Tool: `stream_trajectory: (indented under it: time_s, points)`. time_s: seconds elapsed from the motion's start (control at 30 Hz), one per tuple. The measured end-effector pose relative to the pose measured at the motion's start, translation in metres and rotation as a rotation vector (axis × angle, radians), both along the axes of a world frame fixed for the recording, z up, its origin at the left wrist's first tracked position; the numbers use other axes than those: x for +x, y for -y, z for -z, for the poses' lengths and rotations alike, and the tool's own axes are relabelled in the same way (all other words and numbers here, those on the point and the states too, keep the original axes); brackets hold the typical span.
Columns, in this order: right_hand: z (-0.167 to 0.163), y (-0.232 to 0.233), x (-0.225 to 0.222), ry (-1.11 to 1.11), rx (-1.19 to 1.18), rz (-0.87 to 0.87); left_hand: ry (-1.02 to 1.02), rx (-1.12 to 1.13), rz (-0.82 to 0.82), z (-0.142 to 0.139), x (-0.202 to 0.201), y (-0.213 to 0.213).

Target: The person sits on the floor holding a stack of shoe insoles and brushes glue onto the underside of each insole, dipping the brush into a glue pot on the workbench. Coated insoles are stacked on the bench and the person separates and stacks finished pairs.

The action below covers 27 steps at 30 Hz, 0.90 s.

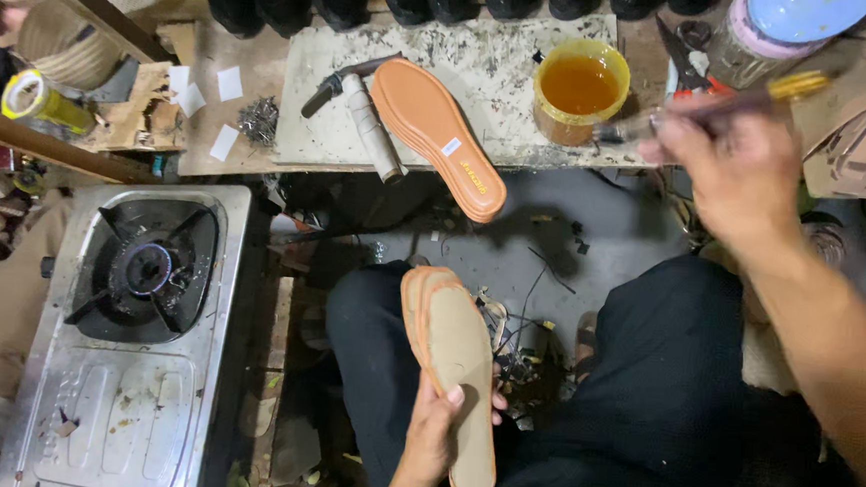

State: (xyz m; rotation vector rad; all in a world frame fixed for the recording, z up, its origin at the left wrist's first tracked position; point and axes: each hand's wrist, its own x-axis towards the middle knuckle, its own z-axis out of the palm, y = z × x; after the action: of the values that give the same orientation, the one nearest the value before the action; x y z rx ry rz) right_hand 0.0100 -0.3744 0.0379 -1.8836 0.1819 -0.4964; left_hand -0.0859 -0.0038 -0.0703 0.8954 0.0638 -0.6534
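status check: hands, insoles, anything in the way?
Left hand grips stacked insoles over the lap. Right hand holds a brush beside the glue pot. Second insole stack overhangs the bench edge; nothing between hands.

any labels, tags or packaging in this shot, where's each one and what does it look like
Sticker: small pale rectangle on the orange insole lying on the workbench.
Stamp: small dark mark near that insole's heel.
Paper slips: several small white squares, left end of the bench, by a pile of nails.
Tape roll: yellow, far left.
Jar: lidded, blue top, upper right; any label is unclear.
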Motion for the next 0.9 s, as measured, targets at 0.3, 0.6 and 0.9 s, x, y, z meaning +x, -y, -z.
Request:
stream_trajectory:
  time_s: [0.3,0.6,0.9]
  points:
    - [-0.016,0.007,0.09,0.139,-0.764,0.085,-0.04,0.125,0.043,-0.011,-0.014,-0.009]
    - [-0.01,0.03,0.073,0.133,-0.392,0.014,-0.11,0.058,0.062,-0.016,-0.015,-0.025]
    - [-0.001,-0.003,0.039,-0.383,0.293,-0.096,0.041,0.012,0.107,-0.033,-0.011,-0.005]
